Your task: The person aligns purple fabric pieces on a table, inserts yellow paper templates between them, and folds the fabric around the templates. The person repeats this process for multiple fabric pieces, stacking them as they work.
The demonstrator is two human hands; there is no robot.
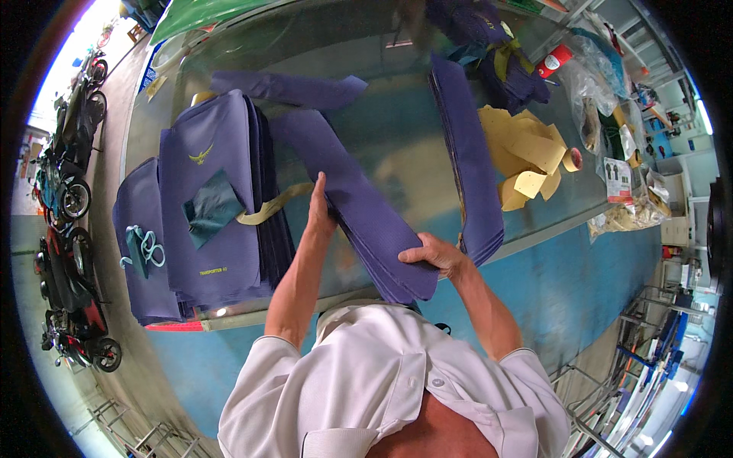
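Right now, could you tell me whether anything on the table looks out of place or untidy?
Mostly tidy. The yellow paper pieces lie in a loose, overlapping heap beside the squared purple fabric stack. The stack under both hands, left hand and right hand, is fanned.

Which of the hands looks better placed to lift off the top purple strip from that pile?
Probably the right hand: its fingers curl over the near end of the purple strip stack, ready to peel one up. The left hand lies flat along the stack's side, steadying it.
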